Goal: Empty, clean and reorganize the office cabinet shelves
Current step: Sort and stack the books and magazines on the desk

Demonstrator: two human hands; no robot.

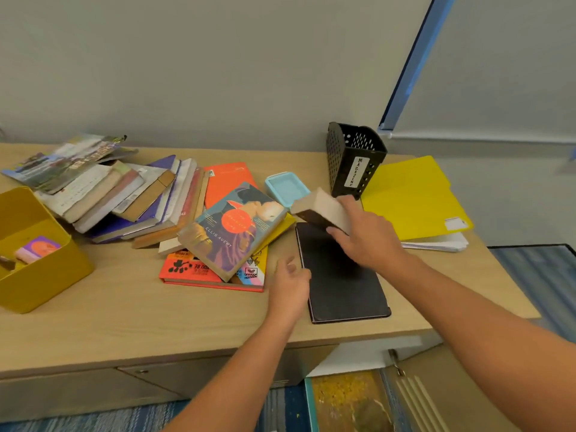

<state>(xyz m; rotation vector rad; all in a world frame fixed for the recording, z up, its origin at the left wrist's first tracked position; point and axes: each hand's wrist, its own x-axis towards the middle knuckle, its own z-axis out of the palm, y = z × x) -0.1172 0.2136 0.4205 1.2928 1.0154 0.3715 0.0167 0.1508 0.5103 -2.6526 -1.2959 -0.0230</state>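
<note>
Both hands are busy at the black notebook [343, 275], which lies flat near the front edge of the cabinet top [124, 307]. Left of it, at the far end, sits a yellow bin [46, 275] with a few small things inside. Nearer the notebook a slumped row of books [124, 194] leans over like fallen dominoes, probably pulled off the shelves in a hurry. Closer still, a novel [232, 229] with a blue and orange cover lies across a red book [199, 269], tilted and ready to slide.

Her left hand [291, 282] rests loosely curled against the notebook's left edge, touching it rather than gripping, seemingly to steady it. Above the notebook's far end the right hand [367, 235] holds a thick brown book [321, 210] by its near end, fingers wrapped over, page edges upward; I would guess it is about to be stacked on the notebook.

Behind the notebook stand a small blue box [285, 188] and a black magazine holder [355, 160], empty. To the notebook's right a yellow folder [414, 198] covers some papers. Below, a cabinet door [417, 397] hangs open.
</note>
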